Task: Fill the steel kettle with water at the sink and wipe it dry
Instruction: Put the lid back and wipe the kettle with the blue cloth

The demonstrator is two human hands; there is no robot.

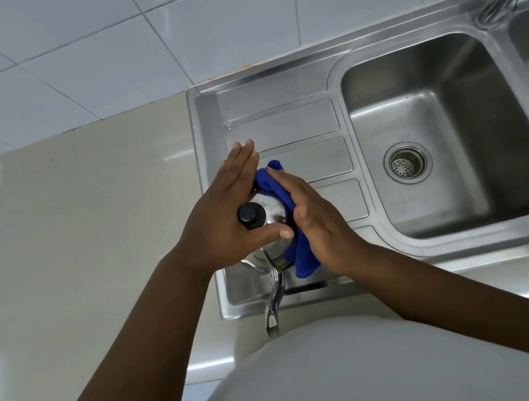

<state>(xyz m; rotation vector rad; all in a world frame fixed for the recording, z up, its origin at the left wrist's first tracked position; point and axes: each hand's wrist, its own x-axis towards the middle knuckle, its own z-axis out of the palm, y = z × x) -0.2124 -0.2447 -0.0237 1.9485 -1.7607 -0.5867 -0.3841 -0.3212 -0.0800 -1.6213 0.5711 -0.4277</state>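
Steel drainboard [279,125] bears one kettle [269,208], flat left hand [221,219] touching it, flat right hand [319,226] pressing one blue cloth [303,256].

Kitchen — steel sink [450,136], tiled wall [94,54]

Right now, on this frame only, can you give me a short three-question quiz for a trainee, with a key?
1. True or false: the steel kettle stands inside the sink basin.
2. Which hand presses the blue cloth against the kettle? A) left hand B) right hand C) neither
3. Fill in: the kettle's spout points ____ the person.

Key: 1 false, it stands on the drainboard to the left of the basin. 2 B. 3 toward.
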